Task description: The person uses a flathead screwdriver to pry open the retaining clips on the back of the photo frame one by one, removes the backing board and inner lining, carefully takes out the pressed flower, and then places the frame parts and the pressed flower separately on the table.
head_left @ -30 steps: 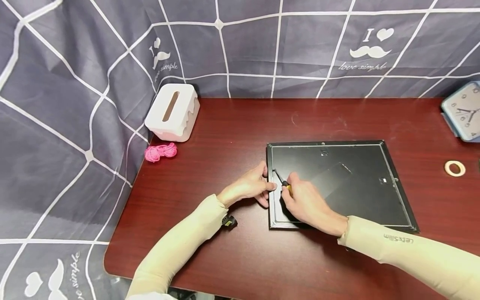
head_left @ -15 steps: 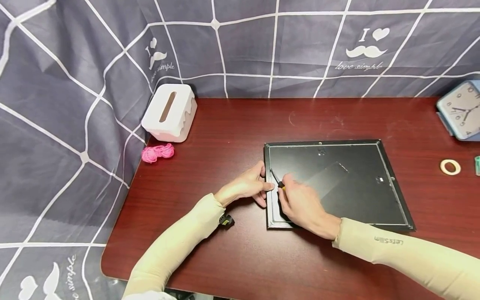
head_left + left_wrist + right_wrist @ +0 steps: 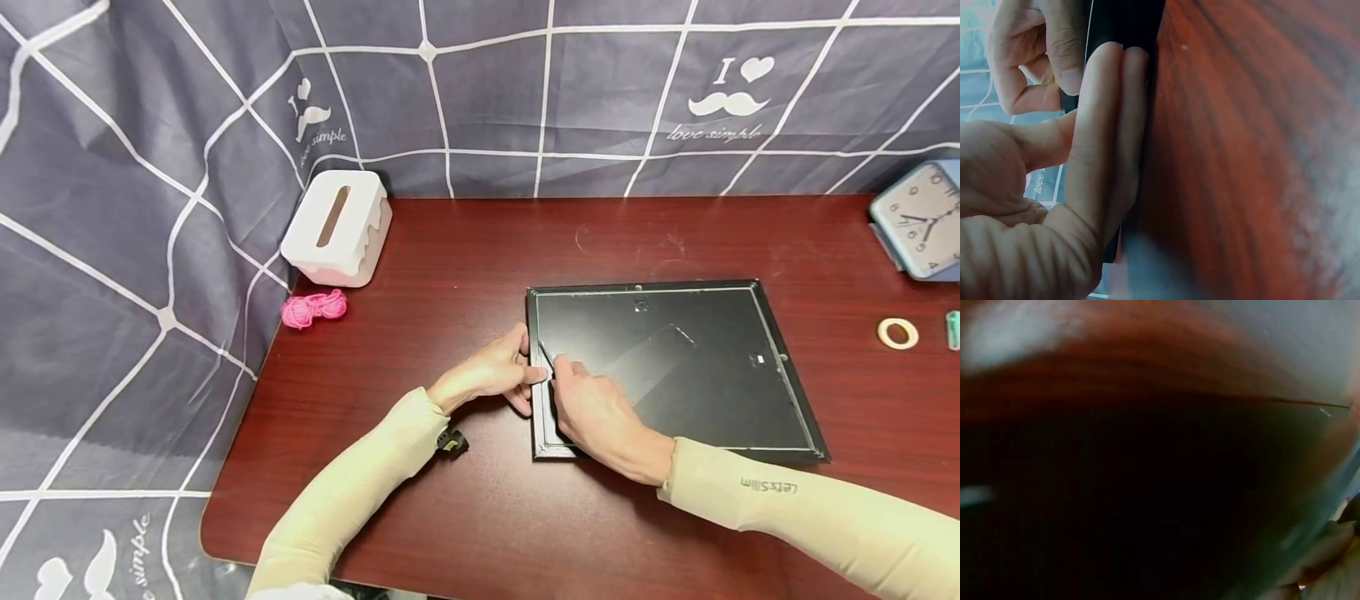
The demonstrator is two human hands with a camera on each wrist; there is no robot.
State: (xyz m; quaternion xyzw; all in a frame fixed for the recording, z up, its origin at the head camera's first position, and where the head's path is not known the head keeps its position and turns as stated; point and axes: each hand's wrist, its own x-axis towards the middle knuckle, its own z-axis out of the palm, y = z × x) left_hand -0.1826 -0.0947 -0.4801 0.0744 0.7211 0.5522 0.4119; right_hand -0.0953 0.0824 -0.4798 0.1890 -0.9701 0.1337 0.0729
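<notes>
Grey cloth with white grid lines [image 3: 487,100] hangs behind and to the left of a reddish-brown desk [image 3: 420,325]. Near its far left corner stands a white tissue box [image 3: 360,225], with pink yarn [image 3: 315,309] just in front of it by the left edge. Toward the right side sit a blue-rimmed clock [image 3: 917,221] close to the far edge, a cream ring [image 3: 882,335] and, cut off by the view, a green item [image 3: 953,330].

A black framed panel [image 3: 720,383] lies flat on the desk between the far and near edges, its left side under both hands. A thin dark tool [image 3: 547,357] slants across that side, its tip at the inner edge of the rim; whether the tip is seated under anything is too small to tell.

To work well here, I would hold the tip low and close to the rim, push gently so it does not skid over the panel, and mind the left thumb, which is near the shaft.

The left hand [image 3: 501,367] pinches the rim: thumb on top, other fingers outside, 2 of them lying straight and together along the side in the left wrist view. The right hand [image 3: 603,412] has its fingers curled tightly round the tool, covering the handle; the right wrist view is too dark to add detail
</notes>
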